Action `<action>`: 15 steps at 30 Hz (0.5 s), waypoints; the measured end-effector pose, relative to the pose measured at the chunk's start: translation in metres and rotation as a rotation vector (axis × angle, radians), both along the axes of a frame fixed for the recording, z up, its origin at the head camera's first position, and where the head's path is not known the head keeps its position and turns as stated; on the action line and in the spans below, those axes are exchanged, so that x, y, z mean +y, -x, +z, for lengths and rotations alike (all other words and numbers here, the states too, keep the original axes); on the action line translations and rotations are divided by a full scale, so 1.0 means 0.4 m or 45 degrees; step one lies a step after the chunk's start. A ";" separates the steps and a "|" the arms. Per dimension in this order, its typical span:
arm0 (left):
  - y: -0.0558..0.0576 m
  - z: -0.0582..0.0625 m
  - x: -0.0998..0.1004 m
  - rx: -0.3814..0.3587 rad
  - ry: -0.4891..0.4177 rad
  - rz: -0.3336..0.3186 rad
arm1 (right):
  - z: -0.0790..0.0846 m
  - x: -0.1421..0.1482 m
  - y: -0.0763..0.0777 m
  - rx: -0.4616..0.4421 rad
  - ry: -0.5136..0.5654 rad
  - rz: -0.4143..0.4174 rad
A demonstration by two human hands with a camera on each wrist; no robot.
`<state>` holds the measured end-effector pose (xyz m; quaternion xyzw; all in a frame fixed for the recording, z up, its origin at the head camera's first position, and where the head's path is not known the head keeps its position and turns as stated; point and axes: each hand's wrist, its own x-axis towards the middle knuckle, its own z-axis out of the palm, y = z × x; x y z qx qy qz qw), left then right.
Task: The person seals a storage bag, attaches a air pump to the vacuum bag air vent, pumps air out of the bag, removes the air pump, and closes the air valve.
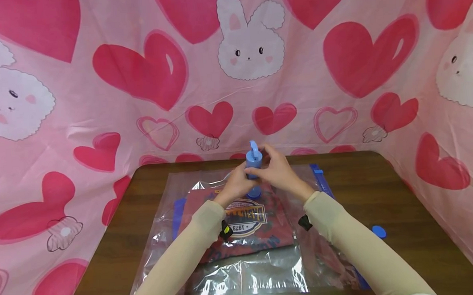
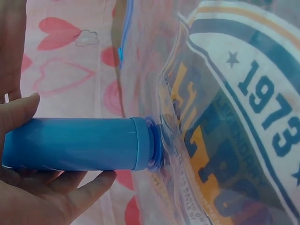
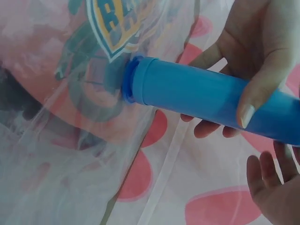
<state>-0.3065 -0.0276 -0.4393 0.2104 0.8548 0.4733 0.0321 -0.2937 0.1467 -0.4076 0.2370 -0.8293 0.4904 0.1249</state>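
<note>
In the head view, a light-blue hand pump (image 1: 254,159) stands on the clear plastic storage bag (image 1: 165,249), its foot over a blue round valve. Inside the bag is a folded red T-shirt (image 1: 203,202) with a "1973" badge. My left hand (image 1: 236,183) grips the pump's barrel; in the right wrist view its thumb crosses the barrel and fingertips show past the far side. My right hand (image 1: 279,169) is around the pump's upper end, fingers loose; its fingertips (image 3: 267,165) come close to the barrel in the right wrist view. A small handle piece rises above the top.
A blue disc (image 1: 379,232) lies on the brown wooden table (image 1: 410,249), right of the bag. The bag's blue zip strip (image 1: 321,178) runs along its right side. A pink cloth (image 1: 201,91) with hearts and rabbits hangs behind and at both sides.
</note>
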 end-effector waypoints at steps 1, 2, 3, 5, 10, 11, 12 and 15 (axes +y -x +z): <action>-0.001 0.000 0.000 -0.004 -0.004 -0.004 | -0.001 0.000 0.000 -0.002 -0.005 0.002; -0.002 0.000 0.000 -0.011 -0.003 -0.006 | -0.002 0.001 0.000 -0.001 -0.012 0.004; -0.002 0.000 0.000 -0.014 -0.008 -0.004 | -0.003 0.002 0.000 -0.005 -0.013 0.012; -0.002 -0.001 -0.001 -0.022 -0.014 0.004 | -0.003 0.004 -0.001 -0.025 0.018 0.052; 0.005 -0.004 -0.002 -0.040 -0.050 0.020 | -0.002 0.009 -0.004 -0.051 0.092 0.130; 0.006 -0.006 -0.002 -0.043 -0.053 0.020 | -0.002 0.010 -0.003 -0.041 0.086 0.124; 0.007 -0.006 -0.002 -0.044 -0.056 0.019 | -0.001 0.010 -0.004 -0.030 0.077 0.114; 0.006 -0.006 -0.002 -0.049 -0.057 0.009 | 0.000 0.009 -0.003 0.003 0.033 0.044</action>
